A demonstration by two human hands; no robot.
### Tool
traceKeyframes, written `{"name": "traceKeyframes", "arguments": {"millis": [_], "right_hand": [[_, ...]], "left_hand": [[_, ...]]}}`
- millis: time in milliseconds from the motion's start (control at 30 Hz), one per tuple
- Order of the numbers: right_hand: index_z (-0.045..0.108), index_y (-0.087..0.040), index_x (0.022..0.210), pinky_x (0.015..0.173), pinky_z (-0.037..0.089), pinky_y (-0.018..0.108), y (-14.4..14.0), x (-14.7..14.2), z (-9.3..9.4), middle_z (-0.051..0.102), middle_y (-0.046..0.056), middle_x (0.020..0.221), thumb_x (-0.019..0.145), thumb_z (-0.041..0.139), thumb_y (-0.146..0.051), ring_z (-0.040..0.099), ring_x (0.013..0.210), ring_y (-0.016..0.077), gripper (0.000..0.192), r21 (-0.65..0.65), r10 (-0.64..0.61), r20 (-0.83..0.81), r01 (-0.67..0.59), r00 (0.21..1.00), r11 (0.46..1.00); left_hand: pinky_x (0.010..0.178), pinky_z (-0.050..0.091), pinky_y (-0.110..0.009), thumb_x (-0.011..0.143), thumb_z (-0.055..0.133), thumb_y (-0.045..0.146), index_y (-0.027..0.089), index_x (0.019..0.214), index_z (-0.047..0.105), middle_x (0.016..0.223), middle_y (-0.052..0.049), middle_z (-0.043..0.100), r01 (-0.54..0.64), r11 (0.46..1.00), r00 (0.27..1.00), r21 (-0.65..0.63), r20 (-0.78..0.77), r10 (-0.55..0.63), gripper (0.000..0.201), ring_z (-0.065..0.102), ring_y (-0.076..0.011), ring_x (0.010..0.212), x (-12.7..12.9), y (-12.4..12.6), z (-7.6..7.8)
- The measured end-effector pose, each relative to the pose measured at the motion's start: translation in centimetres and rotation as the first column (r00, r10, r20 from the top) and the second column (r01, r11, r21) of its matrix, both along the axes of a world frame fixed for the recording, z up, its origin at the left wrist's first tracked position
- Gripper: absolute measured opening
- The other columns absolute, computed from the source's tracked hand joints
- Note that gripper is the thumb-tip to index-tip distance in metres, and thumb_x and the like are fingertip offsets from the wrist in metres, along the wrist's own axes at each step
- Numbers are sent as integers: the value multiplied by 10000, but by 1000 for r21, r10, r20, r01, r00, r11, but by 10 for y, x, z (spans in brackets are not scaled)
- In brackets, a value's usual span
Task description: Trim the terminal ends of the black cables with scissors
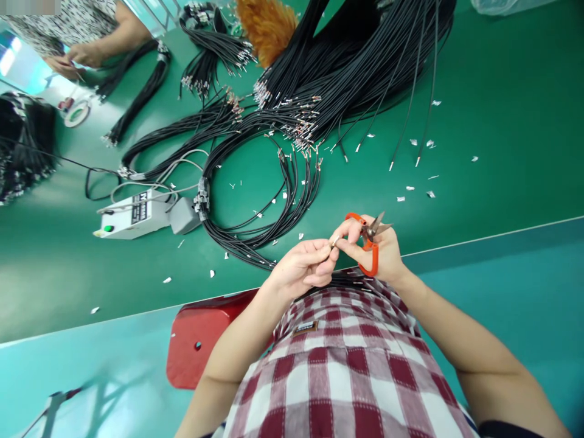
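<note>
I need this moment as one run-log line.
left hand: pinching cable end; right hand: touching same end, holding open orange scissors; green table: black cables, white scraps

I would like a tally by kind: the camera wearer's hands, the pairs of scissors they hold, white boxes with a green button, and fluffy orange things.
Wearer's hands: 2 (left hand, right hand)
Pair of scissors: 1
White box with green button: 1
Fluffy orange thing: 1
Total: 5
</note>
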State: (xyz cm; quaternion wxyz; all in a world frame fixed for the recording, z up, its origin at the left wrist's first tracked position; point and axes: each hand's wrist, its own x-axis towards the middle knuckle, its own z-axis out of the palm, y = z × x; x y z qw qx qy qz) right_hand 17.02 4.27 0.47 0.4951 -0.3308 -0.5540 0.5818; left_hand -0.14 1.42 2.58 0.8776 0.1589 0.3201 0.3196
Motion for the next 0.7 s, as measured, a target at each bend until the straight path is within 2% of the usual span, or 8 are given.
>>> {"name": "traceKeyframes", "arguments": {"millis": [167,267,367,433,467,533,633,700], "right_hand": [[486,-227,741,707,524,324,1,-3,-1,671,7,795,798,785,-304,635,716,149,313,2,107,-72,-108,992,994],[470,-226,749,715,524,321,6,-5,-2,659,-2,777,781,794,-376,631,711,147,358,-90,137,-82,-144,987,985],[516,-219,775,735,509,299,10,0,-1,650,-12,779,748,817,-433,617,714,138,370,-223,-27,-12,24,1000,974],[567,-208,786,694,483,277,8,12,1,638,-13,762,792,779,-464,584,657,122,332,-242,-53,35,60,998,968],[584,-203,783,655,465,271,5,20,2,627,-11,739,838,728,-490,564,614,115,326,-242,-7,29,13,1000,970],[592,-197,764,574,425,272,-5,37,2,603,-7,670,916,588,-575,543,545,118,408,-240,171,-63,-182,983,954],[598,-185,726,510,385,273,-21,55,4,583,9,579,920,443,-709,537,495,134,580,-308,470,-130,-486,873,818],[600,-176,691,483,365,263,-29,58,6,578,15,548,903,412,-752,517,472,128,642,-379,591,-119,-587,798,716]], "left_hand": [[352,143,-162,780,787,341,121,756,609,463,66,413,72,997,997,9,24,-72,284,221,-1,324,-3,-1,-5],[346,140,-161,764,798,363,113,770,627,468,58,439,122,991,992,55,-19,-121,303,234,-2,327,-2,-3,-4],[350,161,-162,760,808,371,107,797,642,500,26,539,-20,987,982,159,-180,49,313,319,-11,329,5,-7,0],[346,185,-162,758,813,371,116,778,623,526,6,602,-142,960,939,242,-273,208,318,387,-25,331,10,-9,2],[343,202,-162,757,815,371,123,762,608,536,1,624,-182,944,916,276,-301,265,323,414,-32,332,13,-10,3],[341,245,-160,759,813,374,134,741,584,547,-2,647,-221,919,883,327,-332,331,332,449,-42,335,16,-12,2],[344,286,-158,759,811,391,141,744,581,552,4,655,-225,902,856,368,-368,364,339,470,-46,343,20,-13,1],[346,289,-157,757,811,397,143,751,583,555,7,655,-216,902,849,374,-385,363,341,471,-45,345,21,-14,0]]}}
